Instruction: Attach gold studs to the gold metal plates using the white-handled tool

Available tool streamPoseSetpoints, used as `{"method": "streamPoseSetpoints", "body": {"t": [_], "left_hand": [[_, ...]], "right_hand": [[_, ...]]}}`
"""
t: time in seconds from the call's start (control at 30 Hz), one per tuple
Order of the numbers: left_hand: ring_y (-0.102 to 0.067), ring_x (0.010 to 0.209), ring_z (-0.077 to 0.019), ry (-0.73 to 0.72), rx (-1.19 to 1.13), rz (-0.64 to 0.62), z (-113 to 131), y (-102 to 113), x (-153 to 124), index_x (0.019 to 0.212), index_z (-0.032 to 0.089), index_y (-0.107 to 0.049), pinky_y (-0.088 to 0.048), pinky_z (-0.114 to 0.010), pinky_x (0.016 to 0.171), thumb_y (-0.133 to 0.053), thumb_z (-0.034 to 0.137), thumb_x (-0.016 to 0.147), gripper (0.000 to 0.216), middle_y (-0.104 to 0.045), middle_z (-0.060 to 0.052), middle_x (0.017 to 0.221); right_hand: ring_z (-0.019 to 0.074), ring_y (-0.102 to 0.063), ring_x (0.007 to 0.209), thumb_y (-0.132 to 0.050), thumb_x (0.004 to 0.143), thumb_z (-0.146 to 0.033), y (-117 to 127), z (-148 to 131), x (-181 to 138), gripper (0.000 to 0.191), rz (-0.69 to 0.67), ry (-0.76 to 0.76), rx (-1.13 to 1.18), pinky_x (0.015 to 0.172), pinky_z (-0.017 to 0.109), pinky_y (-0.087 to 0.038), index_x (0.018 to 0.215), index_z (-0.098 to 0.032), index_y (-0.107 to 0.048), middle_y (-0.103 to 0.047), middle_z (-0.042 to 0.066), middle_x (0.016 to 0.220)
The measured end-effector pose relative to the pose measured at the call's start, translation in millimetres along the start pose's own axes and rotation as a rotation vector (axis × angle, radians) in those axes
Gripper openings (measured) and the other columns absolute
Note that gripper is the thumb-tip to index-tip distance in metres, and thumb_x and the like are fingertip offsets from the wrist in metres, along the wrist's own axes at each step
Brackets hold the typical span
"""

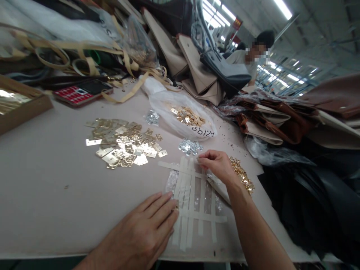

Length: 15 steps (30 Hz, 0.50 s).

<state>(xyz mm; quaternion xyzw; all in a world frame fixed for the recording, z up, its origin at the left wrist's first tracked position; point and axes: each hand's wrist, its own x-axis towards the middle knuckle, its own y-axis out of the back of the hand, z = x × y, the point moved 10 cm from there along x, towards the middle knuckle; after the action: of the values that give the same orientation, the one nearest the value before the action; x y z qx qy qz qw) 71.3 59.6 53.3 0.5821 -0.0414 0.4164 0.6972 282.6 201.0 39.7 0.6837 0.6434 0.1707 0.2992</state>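
Note:
My left hand [146, 228] lies flat with fingers stretched out, pressing on the left edge of a grid of pale tape strips [194, 198] stuck to the table near its front edge. My right hand [218, 165] is curled at the grid's upper right corner, fingertips pinched on the end of a strip. Small silver pieces [190, 146] lie just beyond the grid. A heap of gold metal plates [123, 144] is spread to the left, and a row of gold fittings [243, 176] runs beside my right wrist.
A clear plastic bag [182, 116] holding gold pieces lies behind the grid. A red calculator [80, 93], beige straps and stacked leather bags crowd the back. A cardboard box [22, 107] is at the far left. A person sits behind the bags. The table's front edge [56, 255] is close.

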Motion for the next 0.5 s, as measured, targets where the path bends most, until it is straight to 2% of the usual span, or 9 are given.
{"method": "streamPoseSetpoints", "body": {"t": [0.1,0.2,0.37,0.5], "left_hand": [[-0.06,0.125,-0.0256,-0.002,-0.027,-0.047,0.6,-1.9,1.1,0.118,0.017,-0.069,-0.048,-0.044,0.11,-0.047,0.019,0.1,0.029,-0.069,-0.009,0.128],[-0.059,0.126,-0.0288,-0.027,-0.015,-0.076,3.3,-0.1,2.6,0.115,0.015,-0.069,-0.049,-0.046,0.11,-0.049,0.019,0.099,0.026,-0.069,-0.01,0.127],[-0.061,0.124,-0.0293,-0.048,-0.001,-0.102,5.6,-0.4,2.3,0.117,0.012,-0.068,-0.051,-0.047,0.108,-0.05,0.018,0.099,0.027,-0.069,-0.013,0.128],[-0.063,0.123,-0.0284,-0.041,-0.005,-0.082,5.3,0.5,1.1,0.119,0.011,-0.067,-0.052,-0.046,0.107,-0.051,0.016,0.097,0.028,-0.068,-0.016,0.13]], "right_hand": [[0.0108,-0.057,0.052,-0.074,0.071,-0.034,-10.8,-1.3,-32.4,0.02,-0.025,-0.111,0.184,0.055,0.026,-0.048,0.077,-0.015,-0.074,-0.067,0.001,0.059],[0.0103,-0.056,0.051,-0.075,0.069,-0.034,-32.1,-4.3,-65.6,0.019,-0.114,-0.163,0.249,0.054,0.025,-0.048,0.076,-0.016,-0.074,-0.066,-0.001,0.057],[0.0091,-0.056,0.056,-0.068,0.076,-0.026,-62.9,-11.7,-105.4,0.011,-0.265,-0.128,0.128,0.055,0.023,-0.045,0.078,-0.017,-0.075,-0.07,-0.002,0.065],[0.012,-0.063,0.067,-0.065,0.082,-0.023,-74.1,-18.7,-114.7,0.014,-0.3,-0.063,0.027,0.064,0.025,-0.048,0.083,-0.019,-0.077,-0.076,0.0,0.076]]}}
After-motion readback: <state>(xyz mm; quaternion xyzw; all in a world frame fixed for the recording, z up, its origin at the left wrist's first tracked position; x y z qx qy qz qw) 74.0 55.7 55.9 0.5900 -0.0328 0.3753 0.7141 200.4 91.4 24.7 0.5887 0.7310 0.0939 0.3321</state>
